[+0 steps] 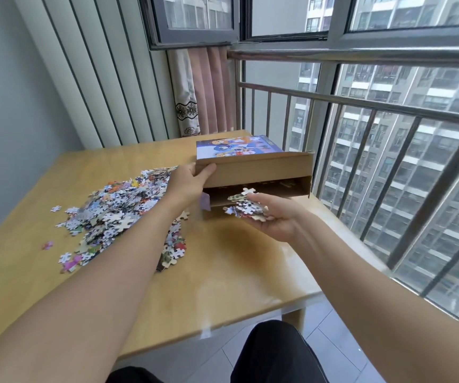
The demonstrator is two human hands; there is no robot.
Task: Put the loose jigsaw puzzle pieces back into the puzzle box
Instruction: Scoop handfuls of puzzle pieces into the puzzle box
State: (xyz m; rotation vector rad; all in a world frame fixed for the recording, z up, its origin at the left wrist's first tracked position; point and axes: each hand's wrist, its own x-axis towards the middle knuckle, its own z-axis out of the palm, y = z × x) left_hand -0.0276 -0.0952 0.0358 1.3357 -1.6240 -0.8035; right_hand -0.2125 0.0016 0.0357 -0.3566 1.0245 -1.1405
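Handful of pieces at the box mouth.
Left hand (188, 179) grips the puzzle box (254, 172) near the desk's (222, 272) far right corner; right hand (273, 217) cups puzzle pieces (246, 207) at its opening; loose pile (120, 211) lies toward the left edge.

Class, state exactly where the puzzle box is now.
In the head view, the puzzle box sits on the table's far right, by the railing, its flap lifted by the left hand.

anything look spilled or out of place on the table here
Yes. A heap of loose, colourful jigsaw pieces sprawls over the left of the light wooden table, with strays by its left edge. The brown cardboard puzzle box gapes open, its flap lifted by the left hand; the right hand holds a handful at its opening.
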